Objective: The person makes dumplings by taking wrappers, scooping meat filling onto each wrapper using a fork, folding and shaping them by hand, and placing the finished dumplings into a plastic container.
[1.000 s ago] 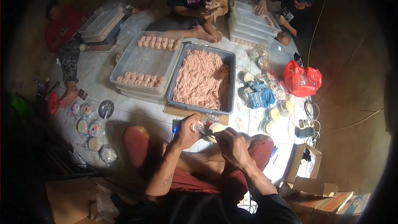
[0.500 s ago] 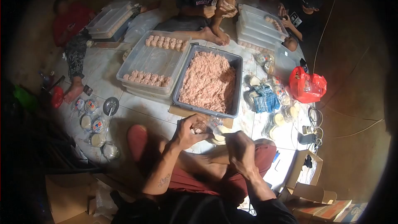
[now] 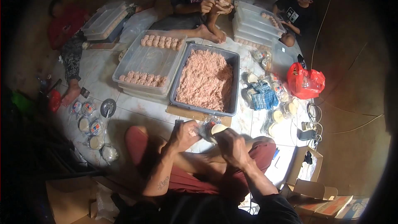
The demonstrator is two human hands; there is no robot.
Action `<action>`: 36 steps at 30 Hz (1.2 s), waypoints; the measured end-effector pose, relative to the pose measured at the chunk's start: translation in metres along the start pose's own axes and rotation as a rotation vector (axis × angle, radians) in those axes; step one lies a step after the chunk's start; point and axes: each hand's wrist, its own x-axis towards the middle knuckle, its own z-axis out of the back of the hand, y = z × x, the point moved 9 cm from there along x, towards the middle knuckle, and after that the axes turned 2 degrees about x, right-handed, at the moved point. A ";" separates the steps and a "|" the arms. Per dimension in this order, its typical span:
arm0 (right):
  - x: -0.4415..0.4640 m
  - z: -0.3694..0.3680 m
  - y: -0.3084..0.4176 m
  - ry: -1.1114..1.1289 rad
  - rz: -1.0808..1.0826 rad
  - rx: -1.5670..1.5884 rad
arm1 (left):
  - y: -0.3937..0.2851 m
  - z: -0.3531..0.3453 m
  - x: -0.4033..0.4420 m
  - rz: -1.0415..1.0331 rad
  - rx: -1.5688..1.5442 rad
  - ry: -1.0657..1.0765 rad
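Observation:
My left hand (image 3: 185, 136) is closed around a small lump of pink filling (image 3: 193, 132), above the tiles in front of my crossed legs. My right hand (image 3: 234, 147) is closed too, its fingers bent down beside a stack of round pale wrappers (image 3: 219, 129); what it grips is too small to make out. Just beyond both hands stands a grey tub (image 3: 237, 79) holding a large mass of pink minced filling (image 3: 203, 81). Left of the tub, a clear tray (image 3: 145, 60) carries two rows of shaped pink pieces (image 3: 162, 42).
Packs of round wrappers (image 3: 96, 142) and a dark round dish (image 3: 108, 108) lie at left. A blue checked cloth (image 3: 264, 96), a red bag (image 3: 305, 81) and cables (image 3: 314, 120) are at right. Three other people sit around, near stacked trays (image 3: 255, 25). Cardboard boxes (image 3: 306, 166) stand at lower right.
My hands have stayed near the wrappers, with small finger movements; the left has turned over its lump. The person opposite now holds a piece in one hand. The view has shifted slightly.

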 end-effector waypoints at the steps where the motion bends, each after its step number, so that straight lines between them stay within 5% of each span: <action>1: 0.006 0.012 -0.010 -0.048 -0.016 -0.060 | 0.000 0.013 -0.004 0.042 -0.103 -0.110; 4: 0.036 0.034 -0.063 -0.128 -0.066 -0.457 | 0.010 0.017 -0.016 0.154 -0.350 -0.195; 6: 0.058 0.035 -0.094 -0.106 -0.065 -0.728 | 0.007 0.009 -0.018 0.224 -0.365 -0.042; 10: 0.075 0.004 -0.152 0.085 0.037 -0.884 | -0.018 0.013 -0.019 0.046 -0.397 -0.045; 12: 0.075 -0.015 -0.141 0.102 0.256 -0.847 | -0.003 0.007 -0.021 0.059 -0.469 -0.075; 14: 0.079 -0.014 -0.148 0.233 0.120 -0.839 | 0.012 0.004 -0.026 0.191 -0.385 -0.018; 21: 0.063 0.047 -0.069 -0.068 -0.125 -0.152 | 0.012 0.003 -0.019 0.209 -0.444 -0.106; 26: 0.028 0.020 -0.009 0.026 -0.165 0.122 | 0.000 0.012 -0.004 0.021 -0.223 -0.288; 28: 0.016 -0.002 -0.001 0.059 0.031 -0.101 | 0.005 0.012 -0.005 0.063 -0.094 -0.378; 32: 0.004 0.019 0.016 0.001 -0.051 -0.148 | -0.016 0.035 -0.006 0.205 -0.150 -0.295; 34: 0.001 0.038 0.026 -0.082 -0.167 -0.012 | -0.033 0.043 -0.011 -0.052 -0.382 -0.240; 36: 0.001 0.026 0.029 -0.053 -0.049 -0.097 | -0.039 0.040 -0.010 -0.072 -0.404 -0.251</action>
